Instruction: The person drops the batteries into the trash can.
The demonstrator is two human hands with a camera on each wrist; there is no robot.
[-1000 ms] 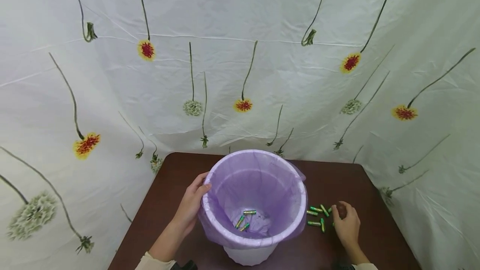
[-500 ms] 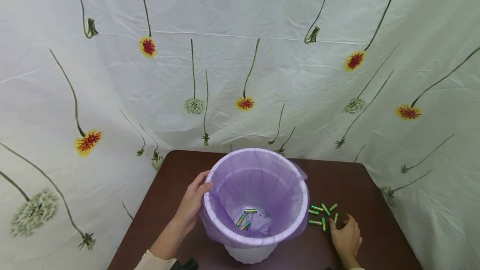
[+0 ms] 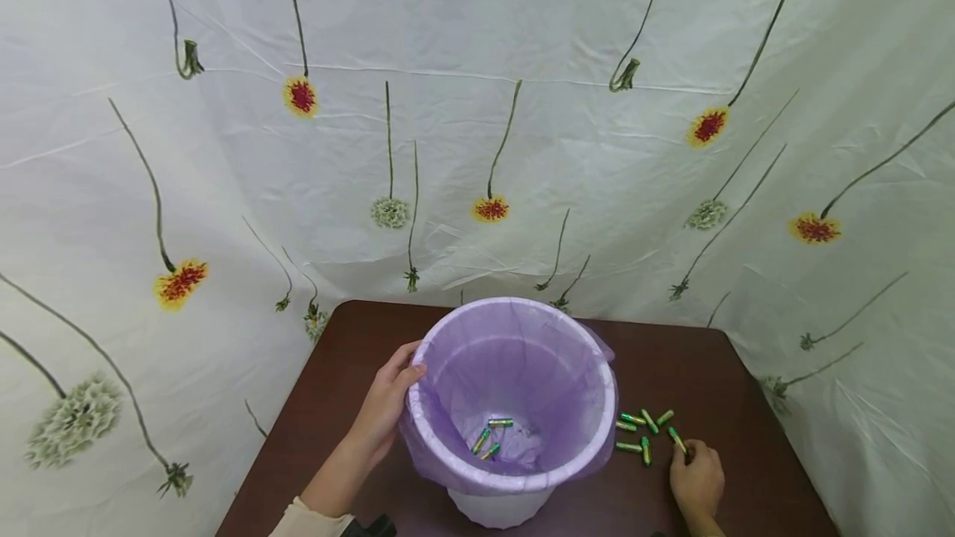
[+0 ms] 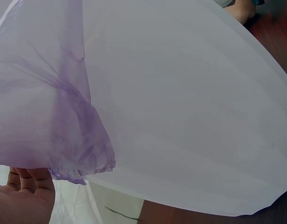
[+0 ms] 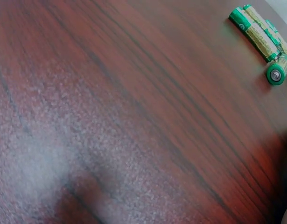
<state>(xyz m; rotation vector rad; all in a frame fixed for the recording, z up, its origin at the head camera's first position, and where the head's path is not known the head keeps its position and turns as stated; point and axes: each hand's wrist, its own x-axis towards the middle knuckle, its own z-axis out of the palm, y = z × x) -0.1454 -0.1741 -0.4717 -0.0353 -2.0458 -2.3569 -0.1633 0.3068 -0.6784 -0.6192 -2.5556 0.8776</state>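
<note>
A white bin (image 3: 498,510) with a purple bag (image 3: 515,359) lining it stands on the table. My left hand (image 3: 384,400) grips its left rim, thumb over the edge; in the left wrist view that hand (image 4: 26,196) is partly hidden by the bag. Three green and gold batteries (image 3: 501,423) lie on the bag at the bottom of the bin. To the right of the bin, my right hand (image 3: 697,477) pinches one end of a battery (image 3: 676,439) at the table. Several more batteries (image 3: 645,450) lie loosely between that hand and the bin.
The dark wood table (image 3: 716,379) has rounded far corners. A pale cloth (image 3: 448,164) printed with flowers hangs behind it and along both sides. In the right wrist view, several batteries (image 5: 257,37) lie close together near the top right.
My right hand has drawn back toward me from the loose batteries and now pinches one, which has shifted slightly away from the others. The left hand keeps its grip on the bin's rim.
</note>
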